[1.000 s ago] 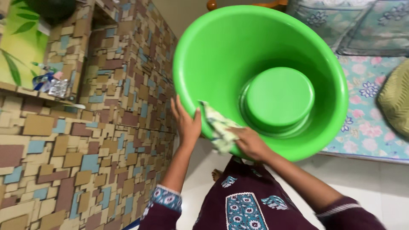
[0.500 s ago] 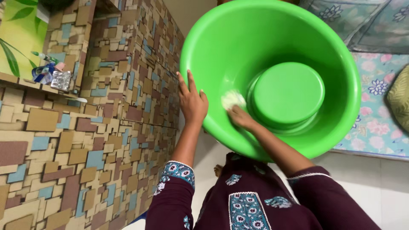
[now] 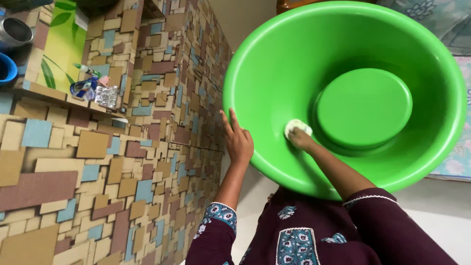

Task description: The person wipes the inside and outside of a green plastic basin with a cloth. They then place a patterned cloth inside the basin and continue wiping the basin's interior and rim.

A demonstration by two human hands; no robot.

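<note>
Hiding right hand (image 3: 300, 140): bunched cloth (image 3: 296, 127)

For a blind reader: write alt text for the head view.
A right hand presses a small pale cloth inside a large round green plastic tub, while the left hand steadies its rim. A mosaic-patterned wall stands alongside.

Wall (image 3: 122, 162): patchwork of brown, tan and blue blocks, filling the left side. Shelf (image 3: 59, 95) recessed in wall, backed by a green leaf-print panel (image 3: 64, 49); it held blister packs (image 3: 106, 96), a small bottle (image 3: 84, 70), a steel cup (image 3: 14, 30) and a blue container (image 3: 6, 67). Floor (image 3: 441, 230): pale, plain. Floral bedding (image 3: 458, 157) lay at right edge.
</note>
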